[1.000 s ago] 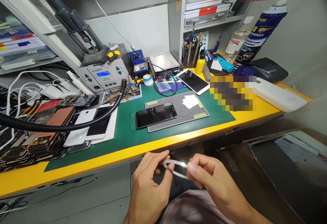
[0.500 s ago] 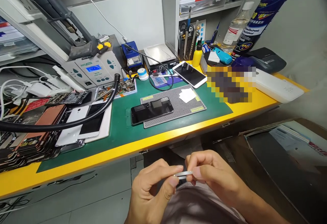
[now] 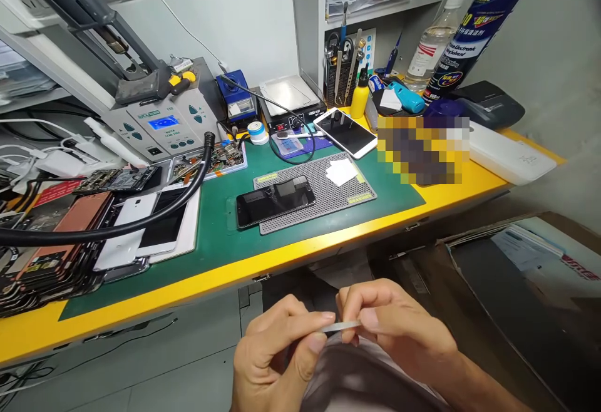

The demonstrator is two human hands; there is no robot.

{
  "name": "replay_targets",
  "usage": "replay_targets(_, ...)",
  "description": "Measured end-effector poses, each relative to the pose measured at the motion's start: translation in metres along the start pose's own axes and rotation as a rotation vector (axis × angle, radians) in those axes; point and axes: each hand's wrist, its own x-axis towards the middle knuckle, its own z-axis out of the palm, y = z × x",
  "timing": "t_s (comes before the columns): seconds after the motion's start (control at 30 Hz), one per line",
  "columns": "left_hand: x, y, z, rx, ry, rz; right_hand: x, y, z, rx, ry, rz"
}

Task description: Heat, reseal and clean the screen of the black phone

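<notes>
Evidently, at the lower centre of the frame, the left hand (image 3: 277, 357) and the right hand (image 3: 407, 325) each pinched a thin, pale grey, flat strip (image 3: 342, 326) between thumb and fingers. A second earlier it had shown as an open, oval loop; here it appeared as one narrow band. At mid-frame, the glossy black rectangular phone (image 3: 276, 202) lay partly on the grey perforated rectangular mat (image 3: 331, 198), both slightly higher and further left in view than before

Strip (image 3: 342, 326) smooth; phone (image 3: 275, 203) glossy, glasslike; mat (image 3: 218, 236) matt, smooth.
</notes>
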Motion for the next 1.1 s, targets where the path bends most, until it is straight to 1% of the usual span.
replay_targets(0.13, 0.000, -0.001, 0.000, -0.012, -0.034, 0.030, 0.000, 0.001, -0.004, -0.033, 0.005, 0.015)
replay_targets(0.27, 0.003, -0.004, -0.006, -0.002, -0.149, 0.049, 0.000, 0.006, -0.006, -0.018, 0.006, 0.038)
replay_targets(0.37, 0.003, -0.005, -0.008, 0.011, -0.192, 0.072, 0.001, 0.007, -0.004, -0.007, 0.002, 0.045)
replay_targets(0.43, 0.002, -0.005, -0.006, 0.016, -0.169, 0.077, 0.002, 0.004, -0.002, 0.017, -0.004, 0.048)
replay_targets(0.53, -0.001, -0.003, 0.000, 0.028, -0.075, 0.061, 0.003, -0.002, -0.001, 0.077, -0.005, 0.064)
replay_targets(0.6, -0.002, -0.003, 0.002, 0.035, -0.031, 0.061, 0.003, -0.002, -0.002, 0.076, 0.004, 0.061)
replay_targets(0.63, -0.003, -0.003, 0.003, 0.038, -0.031, 0.066, 0.003, -0.001, -0.002, 0.067, 0.013, 0.060)
replay_targets(0.77, -0.002, -0.005, 0.000, 0.050, -0.121, 0.093, 0.004, 0.005, -0.004, 0.044, 0.046, 0.056)
replay_targets(0.83, -0.002, -0.006, -0.001, 0.061, -0.138, 0.107, 0.004, 0.006, -0.004, 0.035, 0.042, 0.055)
replay_targets(0.87, -0.002, -0.005, 0.000, 0.071, -0.116, 0.108, 0.004, 0.006, -0.003, 0.042, 0.035, 0.055)
replay_targets(1.0, -0.005, 0.000, 0.008, 0.109, 0.038, 0.081, 0.004, 0.002, -0.001, 0.115, 0.008, 0.077)
replay_targets(1.03, -0.006, 0.001, 0.009, 0.113, 0.063, 0.073, 0.004, 0.002, -0.001, 0.117, 0.011, 0.081)
replay_targets(1.1, -0.008, 0.002, 0.012, 0.117, 0.073, 0.064, 0.004, 0.004, -0.002, 0.096, 0.023, 0.076)
